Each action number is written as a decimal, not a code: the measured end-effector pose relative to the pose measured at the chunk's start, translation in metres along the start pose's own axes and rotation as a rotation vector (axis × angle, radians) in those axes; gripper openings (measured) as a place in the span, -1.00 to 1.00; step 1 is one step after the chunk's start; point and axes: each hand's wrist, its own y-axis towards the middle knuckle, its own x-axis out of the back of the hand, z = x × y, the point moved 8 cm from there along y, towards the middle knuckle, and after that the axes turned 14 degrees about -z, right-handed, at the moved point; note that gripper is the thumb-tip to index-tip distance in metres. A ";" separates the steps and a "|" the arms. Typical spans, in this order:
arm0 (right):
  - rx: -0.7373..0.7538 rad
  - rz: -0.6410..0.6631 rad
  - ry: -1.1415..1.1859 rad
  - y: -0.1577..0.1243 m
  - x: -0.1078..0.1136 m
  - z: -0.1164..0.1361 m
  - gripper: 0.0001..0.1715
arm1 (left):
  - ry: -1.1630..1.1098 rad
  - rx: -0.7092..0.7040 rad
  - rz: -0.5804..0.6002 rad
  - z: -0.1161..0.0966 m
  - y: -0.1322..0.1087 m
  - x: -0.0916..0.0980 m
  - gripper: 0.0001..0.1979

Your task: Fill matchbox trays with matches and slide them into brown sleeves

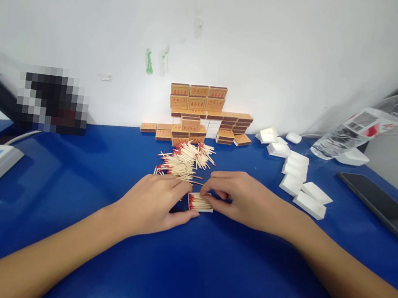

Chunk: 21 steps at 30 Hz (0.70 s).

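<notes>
White tray of red-tipped matches gripped by left fingers, right fingers at its other end, hold unclear.

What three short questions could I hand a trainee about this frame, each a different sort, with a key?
1. Open question: What lies in the white tray between the left hand and the right hand?
2. True or false: The phone and the clear bottle are on the same side of the picture.
3. Fill the gap: Behind the loose heap stand stacked ____.

Key: 1. Matches, with red heads. 2. True; both are on the right. 3. Matchboxes.
</notes>
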 end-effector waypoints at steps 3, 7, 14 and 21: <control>0.006 -0.006 -0.003 0.000 -0.002 -0.001 -0.84 | 0.001 0.002 0.002 0.000 0.001 0.000 -0.68; 0.014 -0.013 -0.022 -0.001 -0.004 -0.004 -0.87 | 0.001 0.002 0.007 0.000 0.001 -0.001 -0.68; 0.029 -0.028 -0.062 -0.001 -0.004 -0.003 -0.87 | 0.003 0.001 0.012 0.000 0.001 -0.001 -0.68; 0.036 -0.044 -0.064 -0.001 -0.005 -0.004 -0.88 | -0.009 0.008 0.009 0.000 0.001 0.000 -0.69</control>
